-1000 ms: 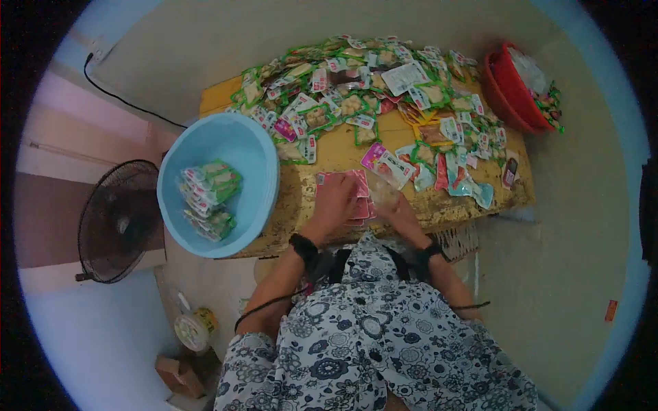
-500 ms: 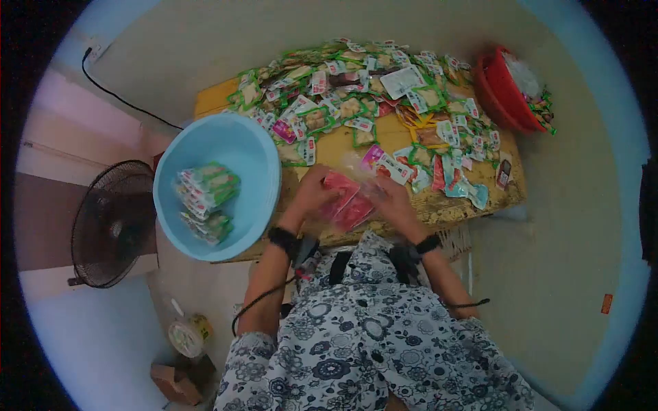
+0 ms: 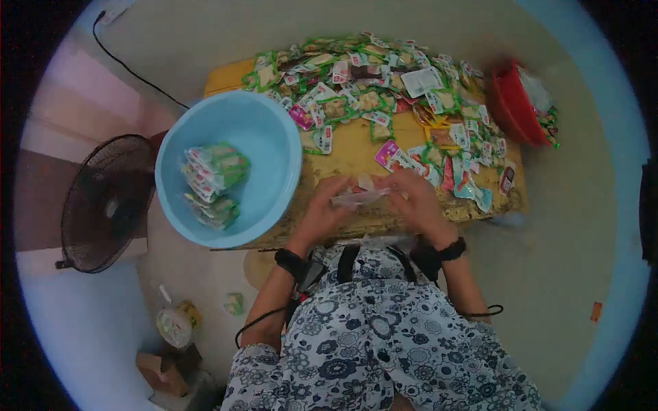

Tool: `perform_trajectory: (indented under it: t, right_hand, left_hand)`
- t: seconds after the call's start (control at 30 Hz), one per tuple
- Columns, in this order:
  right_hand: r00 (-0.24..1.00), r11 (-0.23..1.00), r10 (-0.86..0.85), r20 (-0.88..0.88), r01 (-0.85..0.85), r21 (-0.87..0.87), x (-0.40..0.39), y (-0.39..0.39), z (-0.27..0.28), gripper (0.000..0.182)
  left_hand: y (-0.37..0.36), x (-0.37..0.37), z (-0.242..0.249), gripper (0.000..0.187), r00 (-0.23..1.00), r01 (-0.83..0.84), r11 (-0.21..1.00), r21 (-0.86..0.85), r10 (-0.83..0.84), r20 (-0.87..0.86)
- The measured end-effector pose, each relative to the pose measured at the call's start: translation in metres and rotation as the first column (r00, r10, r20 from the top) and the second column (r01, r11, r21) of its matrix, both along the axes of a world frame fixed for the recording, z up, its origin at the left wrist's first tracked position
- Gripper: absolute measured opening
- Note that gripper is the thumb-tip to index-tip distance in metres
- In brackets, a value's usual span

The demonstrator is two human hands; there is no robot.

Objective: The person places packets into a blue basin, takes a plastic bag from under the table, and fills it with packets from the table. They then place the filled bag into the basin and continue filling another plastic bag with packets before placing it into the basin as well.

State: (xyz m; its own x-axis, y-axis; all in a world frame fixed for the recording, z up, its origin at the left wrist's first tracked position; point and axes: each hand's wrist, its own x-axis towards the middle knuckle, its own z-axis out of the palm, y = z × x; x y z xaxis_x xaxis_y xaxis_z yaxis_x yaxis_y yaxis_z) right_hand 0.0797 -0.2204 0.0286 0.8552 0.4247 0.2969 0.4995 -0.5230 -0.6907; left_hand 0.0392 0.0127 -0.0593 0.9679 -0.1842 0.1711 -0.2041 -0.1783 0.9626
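A clear plastic bag (image 3: 364, 198) is hanging between the two hands, just above the near part of the yellow counter (image 3: 351, 145). It is looking thin, shiny and crumpled, with something pale and reddish showing at its top; blur is hiding the details. The left hand (image 3: 330, 204) is gripping one side with its fingers bent, and the right hand (image 3: 416, 202) is pinching the other side, its fingers curling inward.

The counter's worn front edge is running beneath the wrists. Scuffed yellow surface is showing between the hands and the heap of packets (image 3: 370, 101) at the back. A pink-and-white packet (image 3: 400, 159) is lying just beyond the right hand, with a light-blue packet (image 3: 473, 192) farther right.

The blue basin (image 3: 275, 137), holding stacked packets (image 3: 218, 168), is bounding the left side. A red basin (image 3: 510, 106) is standing at the far right corner, and a fan (image 3: 108, 205) is standing left of the blue basin.
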Motion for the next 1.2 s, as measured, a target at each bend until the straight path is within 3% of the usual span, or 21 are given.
perform_trajectory:
  t: [0.17,0.27,0.33,0.43,0.53,0.63,0.77,0.87,0.97,1.07,1.2]
  right_hand:
    - [0.996,0.994,-0.061,0.069,0.066,-0.083,0.019,0.001,0.018,0.017]
    - [0.992,0.985,-0.106,-0.065,0.114,0.131,0.022,0.009,0.043,0.016]
    - [0.993,0.987,-0.108,-0.043,0.112,0.116,0.025,0.008,0.041,0.015]
    - [0.993,0.993,-0.076,-0.094,0.084,0.082,0.038,0.004,0.02,0.015]
    - [0.985,0.994,-0.031,-0.167,0.048,0.1,0.051,0.004,0.021,0.016]
    - [0.991,0.994,-0.018,-0.134,0.033,0.108,0.055,0.009,0.024,0.019]
    - [0.998,0.992,-0.017,-0.061,0.025,0.125,0.054,0.001,0.011,0.02]
    - [0.977,0.999,0.007,-0.213,0.002,0.044,0.06,-0.02,-0.004,0.02]
    - [0.992,0.994,0.07,-0.103,-0.06,0.096,0.054,-0.029,0.012,0.018]
    - [0.977,0.971,0.14,-0.159,-0.104,0.214,0.049,-0.034,0.027,0.017]
    - [0.985,0.99,0.095,-0.142,-0.078,0.12,0.056,-0.034,0.018,0.016]
  left_hand:
    - [-0.002,0.023,0.019,0.03,0.997,-0.002,0.995,-0.101,-0.007,-0.081]
    - [-0.004,0.03,0.052,0.023,0.994,-0.047,0.988,-0.15,0.031,-0.104]
    - [-0.004,0.035,0.059,0.022,0.983,-0.048,0.983,-0.175,0.016,-0.182]
    - [-0.001,0.04,0.049,0.022,0.971,-0.1,0.994,-0.034,0.09,-0.223]
    - [-0.004,0.034,0.062,0.022,0.973,-0.121,0.971,-0.207,0.075,-0.216]
    - [-0.006,0.036,0.059,0.023,0.945,-0.211,0.966,-0.147,0.163,-0.284]
    - [-0.011,0.035,0.054,0.022,0.95,-0.252,0.958,-0.14,0.218,-0.222]
    - [-0.016,0.026,0.06,0.019,0.951,-0.257,0.956,-0.145,0.223,-0.214]
    - [-0.018,0.008,0.075,0.016,0.936,-0.254,0.966,-0.045,0.233,-0.265]
    - [-0.022,-0.005,0.091,0.014,0.925,-0.28,0.959,-0.052,0.255,-0.281]
    - [-0.019,-0.002,0.083,0.011,0.92,-0.327,0.942,-0.075,0.299,-0.253]
